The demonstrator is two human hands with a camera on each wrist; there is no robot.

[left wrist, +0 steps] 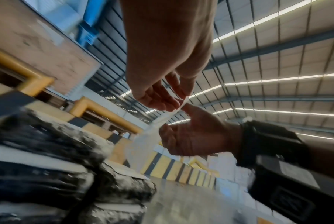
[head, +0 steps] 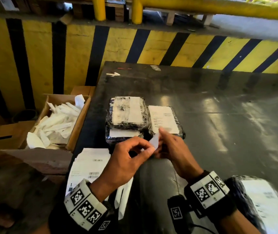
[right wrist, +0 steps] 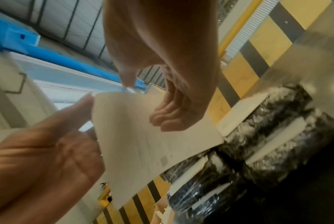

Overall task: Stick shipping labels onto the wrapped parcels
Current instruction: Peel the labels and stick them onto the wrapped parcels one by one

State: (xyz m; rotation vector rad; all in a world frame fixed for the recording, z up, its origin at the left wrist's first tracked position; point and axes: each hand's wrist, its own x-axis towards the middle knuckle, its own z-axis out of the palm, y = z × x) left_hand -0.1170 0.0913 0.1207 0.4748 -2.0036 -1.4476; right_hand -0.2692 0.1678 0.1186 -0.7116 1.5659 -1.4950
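A white shipping label (head: 155,141) is held upright between both hands just above the near side of the table. My left hand (head: 147,149) pinches its upper edge; in the left wrist view the label (left wrist: 154,130) hangs edge-on below the left hand (left wrist: 178,103). My right hand (head: 162,141) holds the other side, with the thumb at the label's (right wrist: 143,144) top corner and its fingers (right wrist: 168,121) curled against the sheet. Just beyond lie black wrapped parcels: a stack of two (head: 128,115) and, beside it, one bearing a label (head: 166,119).
A pile of printed label sheets (head: 91,164) lies at the table's (head: 219,115) near left corner. Another labelled parcel (head: 256,203) sits at the near right. A cardboard box (head: 82,119) of white backing strips stands left of the table. A yellow-and-black striped wall (head: 118,46) runs behind.
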